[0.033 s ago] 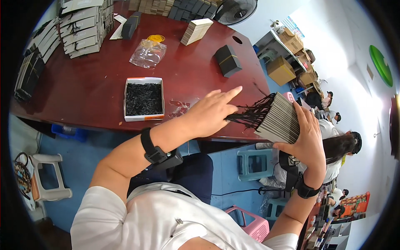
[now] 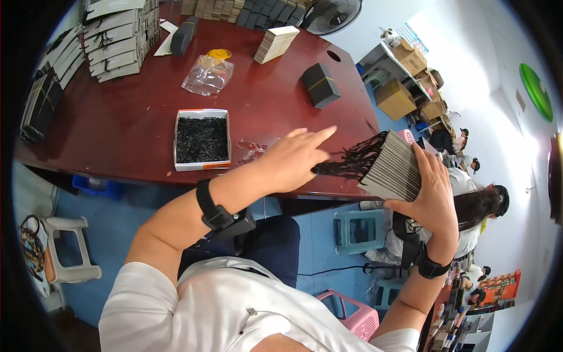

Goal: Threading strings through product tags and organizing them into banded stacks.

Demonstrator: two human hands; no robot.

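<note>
My right hand point(image 2: 433, 190) grips a thick stack of pale tags point(image 2: 392, 169) by its right side, just off the near edge of the dark red table point(image 2: 117, 129). Black strings point(image 2: 352, 159) hang from the tags' left ends and draw together into a bundle. My left hand point(image 2: 293, 159) pinches that bundle between the thumb and lower fingers, with the index finger stretched out toward the stack. Both wrists wear black bands.
A white box of black strings point(image 2: 202, 141) lies on the table left of my hand. Farther back are a clear plastic bag point(image 2: 208, 75), yellow rubber bands point(image 2: 218, 54), a black block point(image 2: 321, 85) and a cream card stack point(image 2: 275, 44). Plastic stools point(image 2: 358, 232) and seated people point(image 2: 475, 205) are on the right.
</note>
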